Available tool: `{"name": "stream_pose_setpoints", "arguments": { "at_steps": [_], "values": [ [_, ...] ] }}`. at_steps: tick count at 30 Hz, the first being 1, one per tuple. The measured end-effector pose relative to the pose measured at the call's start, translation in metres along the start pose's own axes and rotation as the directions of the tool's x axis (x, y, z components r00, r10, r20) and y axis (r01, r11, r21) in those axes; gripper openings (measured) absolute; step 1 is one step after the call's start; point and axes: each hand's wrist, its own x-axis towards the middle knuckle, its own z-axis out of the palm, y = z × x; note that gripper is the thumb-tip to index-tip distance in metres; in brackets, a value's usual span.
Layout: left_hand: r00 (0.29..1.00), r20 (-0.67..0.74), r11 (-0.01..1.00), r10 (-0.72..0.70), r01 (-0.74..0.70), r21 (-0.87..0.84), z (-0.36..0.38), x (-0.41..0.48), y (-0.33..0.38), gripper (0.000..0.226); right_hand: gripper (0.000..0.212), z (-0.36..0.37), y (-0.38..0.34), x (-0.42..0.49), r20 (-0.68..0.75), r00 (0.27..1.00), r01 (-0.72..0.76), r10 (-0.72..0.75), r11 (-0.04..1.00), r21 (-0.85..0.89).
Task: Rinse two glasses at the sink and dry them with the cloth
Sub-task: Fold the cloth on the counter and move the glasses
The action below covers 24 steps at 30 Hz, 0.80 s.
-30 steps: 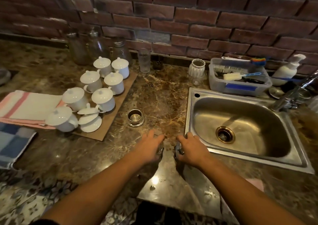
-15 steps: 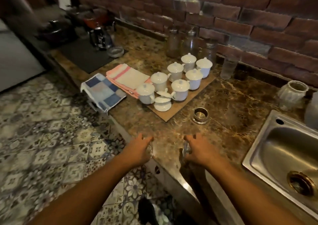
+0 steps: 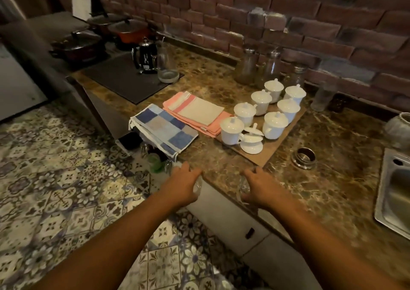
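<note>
My left hand (image 3: pixel 180 185) is closed around a clear glass (image 3: pixel 198 186), held just off the counter's front edge, above the tiled floor. My right hand (image 3: pixel 260 187) grips a second clear glass (image 3: pixel 242 188) over the counter's front edge. Both glasses are mostly hidden by my fingers. A blue checked cloth (image 3: pixel 164 130) hangs over the counter edge ahead of my left hand. Beside it lies a folded pink and white cloth (image 3: pixel 195 112). The steel sink (image 3: pixel 392 192) shows only at the far right edge.
A wooden board (image 3: pixel 269 150) carries several white lidded cups. A small metal strainer cup (image 3: pixel 305 157) sits near the sink. Glass jars (image 3: pixel 259 68), a tumbler (image 3: pixel 322 96), a kettle (image 3: pixel 145 55), a glass pitcher (image 3: pixel 166 64) and pots (image 3: pixel 79 44) stand farther back. A green bottle (image 3: pixel 154 162) stands on the floor.
The view has swung left, away from the sink, bringing the cloths and the stove area toward the middle. Both hands keep their glasses and have moved left along the counter edge.
</note>
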Motion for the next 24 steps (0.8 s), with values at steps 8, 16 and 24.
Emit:
{"name": "stream_pose_setpoints", "arguments": {
  "at_steps": [8, 16, 24],
  "values": [
    [0.980, 0.017, 0.980, 0.197, -0.198, 0.028, -0.043, 0.049, -0.033, 0.066, 0.078, 0.000, -0.042, 0.031, -0.028, 0.990, -0.135, 0.137, 0.988, 0.073],
    [0.936, 0.048, 0.935, 0.349, -0.351, 0.044, -0.048, 0.123, -0.032, 0.062, 0.067, 0.009, -0.042, 0.074, -0.065, 0.972, -0.219, 0.227, 0.970, 0.108],
    [0.884, 0.169, 0.885, 0.436, -0.455, 0.094, -0.041, 0.180, -0.018, 0.062, 0.071, 0.010, -0.033, 0.101, -0.077, 0.937, -0.320, 0.339, 0.928, 0.193]
  ]
}}
